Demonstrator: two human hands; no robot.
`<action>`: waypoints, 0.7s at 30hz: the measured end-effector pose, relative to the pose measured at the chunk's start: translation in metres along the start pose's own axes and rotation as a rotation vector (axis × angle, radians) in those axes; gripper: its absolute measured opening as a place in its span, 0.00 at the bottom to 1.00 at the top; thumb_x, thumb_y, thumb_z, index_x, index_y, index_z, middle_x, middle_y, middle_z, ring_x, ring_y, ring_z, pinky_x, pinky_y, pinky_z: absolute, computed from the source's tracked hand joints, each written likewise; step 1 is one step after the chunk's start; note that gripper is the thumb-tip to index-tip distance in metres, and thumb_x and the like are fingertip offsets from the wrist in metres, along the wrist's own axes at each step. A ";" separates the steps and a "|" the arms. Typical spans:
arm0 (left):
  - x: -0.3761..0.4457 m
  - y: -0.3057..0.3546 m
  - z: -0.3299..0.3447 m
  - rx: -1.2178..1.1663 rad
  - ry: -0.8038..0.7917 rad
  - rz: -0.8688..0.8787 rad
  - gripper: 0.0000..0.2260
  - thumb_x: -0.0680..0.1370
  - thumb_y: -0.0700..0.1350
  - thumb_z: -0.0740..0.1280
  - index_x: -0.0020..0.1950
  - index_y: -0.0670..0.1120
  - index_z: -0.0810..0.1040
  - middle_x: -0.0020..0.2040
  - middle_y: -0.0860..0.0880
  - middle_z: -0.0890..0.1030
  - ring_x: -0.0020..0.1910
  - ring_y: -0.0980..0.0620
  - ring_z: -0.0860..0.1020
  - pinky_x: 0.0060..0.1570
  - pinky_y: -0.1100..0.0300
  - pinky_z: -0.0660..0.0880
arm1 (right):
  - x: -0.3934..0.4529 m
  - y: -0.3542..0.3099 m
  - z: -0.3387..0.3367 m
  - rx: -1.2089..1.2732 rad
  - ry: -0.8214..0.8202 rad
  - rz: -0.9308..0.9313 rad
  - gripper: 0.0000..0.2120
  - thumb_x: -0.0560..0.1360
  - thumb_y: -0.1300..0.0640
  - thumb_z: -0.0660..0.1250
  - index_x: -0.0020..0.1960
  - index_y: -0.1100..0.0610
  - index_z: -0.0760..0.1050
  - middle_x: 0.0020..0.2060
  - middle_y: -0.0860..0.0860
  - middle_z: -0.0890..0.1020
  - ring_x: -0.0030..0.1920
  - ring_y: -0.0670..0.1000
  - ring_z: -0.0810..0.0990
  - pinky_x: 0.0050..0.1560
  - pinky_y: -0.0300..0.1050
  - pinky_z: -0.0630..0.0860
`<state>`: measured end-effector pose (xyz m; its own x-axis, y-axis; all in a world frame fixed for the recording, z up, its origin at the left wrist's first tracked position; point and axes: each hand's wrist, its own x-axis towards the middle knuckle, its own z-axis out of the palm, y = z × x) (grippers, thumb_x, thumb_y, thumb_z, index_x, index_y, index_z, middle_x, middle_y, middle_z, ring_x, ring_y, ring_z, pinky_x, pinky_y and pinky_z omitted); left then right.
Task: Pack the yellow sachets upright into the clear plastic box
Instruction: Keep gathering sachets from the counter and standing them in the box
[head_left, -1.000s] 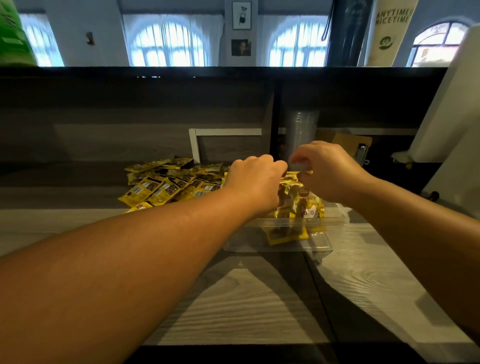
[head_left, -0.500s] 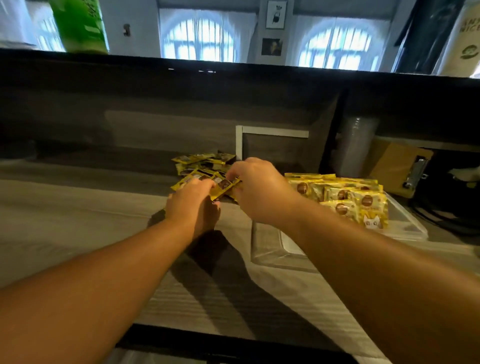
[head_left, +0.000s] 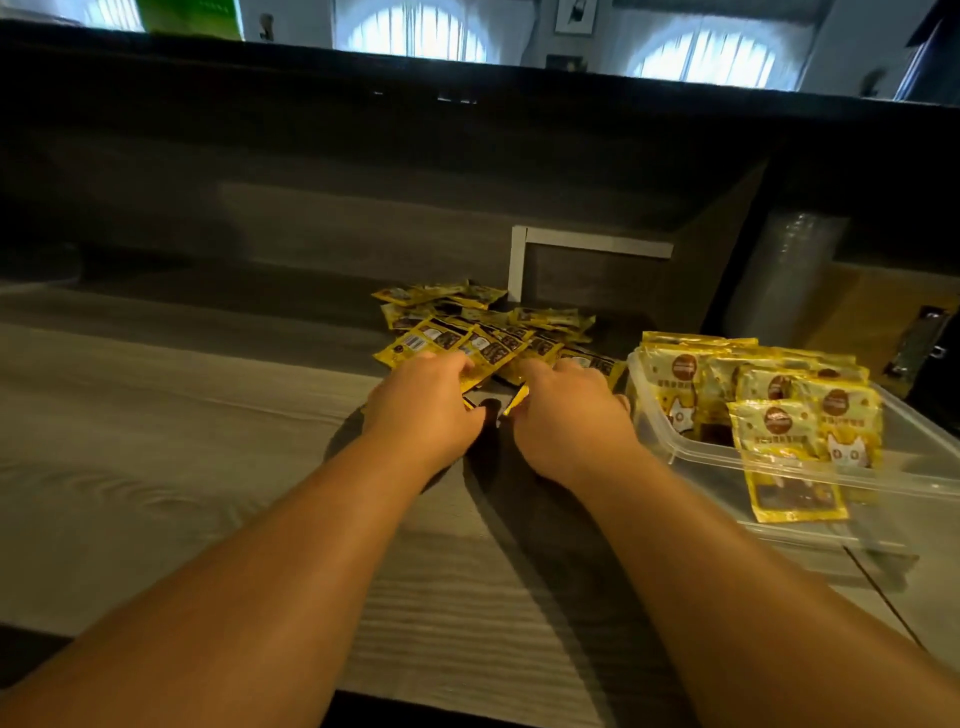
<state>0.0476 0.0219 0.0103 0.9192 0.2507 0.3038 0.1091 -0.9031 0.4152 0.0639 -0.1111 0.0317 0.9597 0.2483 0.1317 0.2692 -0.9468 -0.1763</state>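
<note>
1. Just left of the clear plastic box (head_left: 914, 462), both hands now sit at the near edge of the loose pile of yellow sachets (head_left: 478, 332); a second ago they were over the box, seating sachets.
2. The left hand (head_left: 426, 405) curls its fingers onto a sachet at the pile's near edge, apparently pinching it.
3. The right hand (head_left: 566, 415), between pile and box, has its fingers bent down over sachets; whether it holds one, I cannot tell.
4. Inside the box, the packed sachets (head_left: 779, 410) stand upright in rows against its far-left corner, with the right part bare.
5. That shift suggests a fresh batch is being gathered; many sachets remain outside.
</note>
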 end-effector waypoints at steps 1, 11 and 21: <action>0.000 -0.001 -0.003 -0.021 0.005 0.004 0.25 0.75 0.55 0.73 0.70 0.55 0.73 0.67 0.50 0.75 0.63 0.49 0.75 0.56 0.54 0.75 | -0.002 0.001 0.000 -0.018 0.006 -0.013 0.26 0.77 0.45 0.65 0.73 0.47 0.64 0.69 0.55 0.69 0.71 0.61 0.63 0.66 0.63 0.66; 0.000 0.007 -0.019 -0.506 0.251 0.038 0.12 0.80 0.47 0.61 0.46 0.51 0.84 0.45 0.52 0.79 0.40 0.57 0.75 0.37 0.59 0.69 | 0.013 0.012 0.015 -0.027 -0.176 -0.130 0.18 0.79 0.42 0.59 0.69 0.40 0.69 0.74 0.53 0.65 0.75 0.62 0.56 0.69 0.66 0.63; -0.001 0.002 -0.036 -1.330 0.073 -0.499 0.11 0.77 0.40 0.62 0.53 0.50 0.81 0.56 0.43 0.80 0.54 0.39 0.81 0.53 0.39 0.79 | -0.020 0.001 -0.014 0.700 0.124 -0.052 0.21 0.76 0.62 0.68 0.60 0.43 0.65 0.52 0.45 0.74 0.48 0.49 0.76 0.33 0.38 0.73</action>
<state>0.0336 0.0325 0.0417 0.8649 0.4945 -0.0859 -0.0584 0.2691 0.9613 0.0437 -0.1201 0.0423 0.9392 0.2246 0.2596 0.3427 -0.5702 -0.7466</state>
